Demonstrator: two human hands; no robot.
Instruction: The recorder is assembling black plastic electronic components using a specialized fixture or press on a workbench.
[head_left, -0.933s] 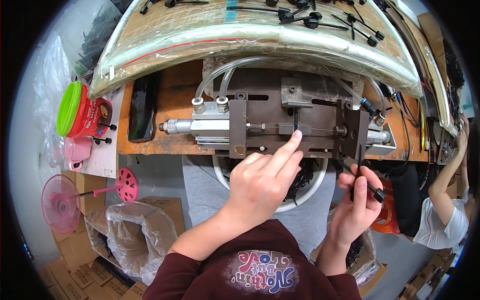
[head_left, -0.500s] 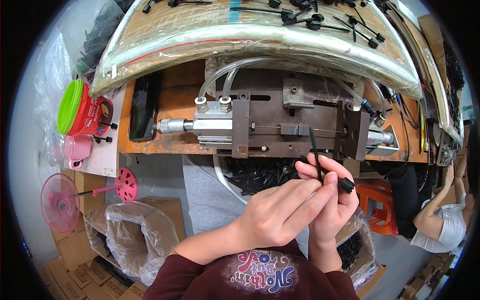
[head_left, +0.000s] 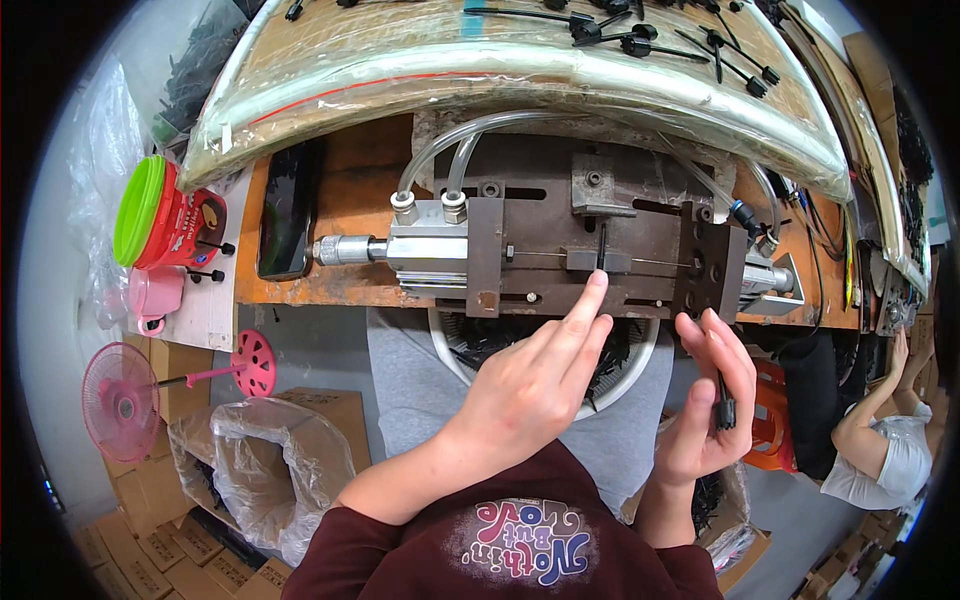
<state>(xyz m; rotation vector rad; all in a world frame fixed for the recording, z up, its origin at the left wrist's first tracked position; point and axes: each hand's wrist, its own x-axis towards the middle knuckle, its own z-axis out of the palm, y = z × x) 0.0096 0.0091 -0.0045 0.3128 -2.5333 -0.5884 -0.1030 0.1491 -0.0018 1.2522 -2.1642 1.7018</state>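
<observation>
My left hand (head_left: 530, 385) reaches to the press fixture with its fingers stretched out. Its index fingertip touches the lower end of a thin black plastic strip (head_left: 602, 243), which stands across the small grey block (head_left: 582, 261) at the fixture's middle; the thumb is hidden. To the right, my right hand (head_left: 705, 425) is curled, in front of the fixture's right bracket. It holds a black plastic tie with a ribbed round head (head_left: 725, 412), the head pointing down and part of the stem hidden by the fingers.
Metal cylinders (head_left: 428, 250) with clear hoses flank the brown fixture plate (head_left: 535, 220). Beneath is a white-rimmed basket (head_left: 640, 365) of black pieces. A plastic-wrapped tray (head_left: 400, 85) bears several black ties. A phone (head_left: 290, 210) lies left; a co-worker (head_left: 880, 440) sits far right.
My hands, together before, have parted. The left moved up to the grey block, where a black strip now stands under its fingertip; the right drew right and down with the ribbed-head tie.
</observation>
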